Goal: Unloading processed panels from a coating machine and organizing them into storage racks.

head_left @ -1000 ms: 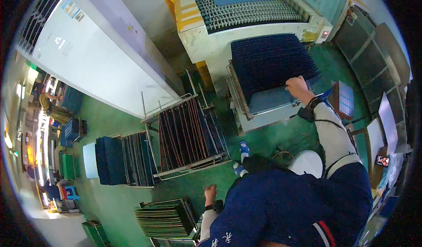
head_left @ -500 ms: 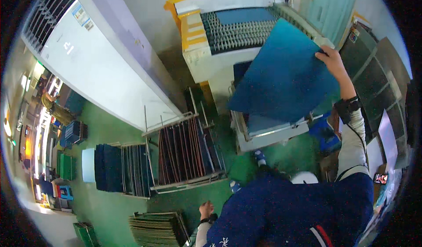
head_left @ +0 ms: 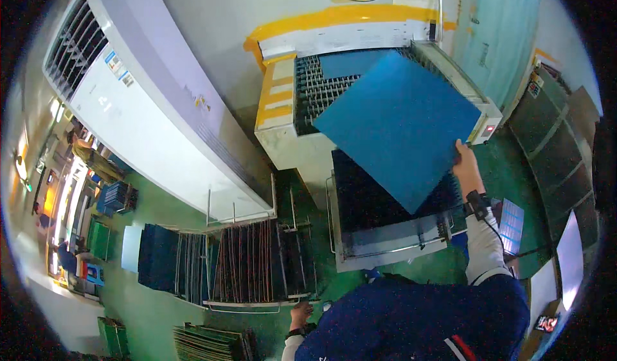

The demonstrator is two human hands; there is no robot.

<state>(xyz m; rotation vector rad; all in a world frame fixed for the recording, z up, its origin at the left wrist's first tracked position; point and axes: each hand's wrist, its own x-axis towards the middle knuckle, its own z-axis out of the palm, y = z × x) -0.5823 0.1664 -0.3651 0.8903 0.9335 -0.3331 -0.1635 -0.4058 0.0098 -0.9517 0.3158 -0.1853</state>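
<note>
My right hand [head_left: 466, 168] pinches a flat, square blue panel [head_left: 398, 126] by its right-hand edge. The panel is tilted corner-down, its upper part over a roller conveyor [head_left: 308, 88] and its lower corner over a stack of dark panels [head_left: 360, 200]. That stack rests on a metal-framed cart [head_left: 392, 253] in front of me. Farther back on the rollers lies another blue panel [head_left: 344, 64], partly hidden. Low at my left side hangs my left hand [head_left: 301, 313], fingers loosely apart and nothing seen in them, near the end of a metal rack [head_left: 254, 306].
Upright panels fill the racks [head_left: 193, 264] on the left. A tall white air conditioner [head_left: 148, 117] stands behind them. More thin panels [head_left: 209, 343] are at the lower left. Large dark framed sheets [head_left: 553, 136] lean at the right. A distant person [head_left: 90, 155] is far left.
My right hand has come down and left, swinging the blue panel flatter and farther over the rollers. The dark stack beneath is more exposed. My view has shifted; the left hand still hangs low.
</note>
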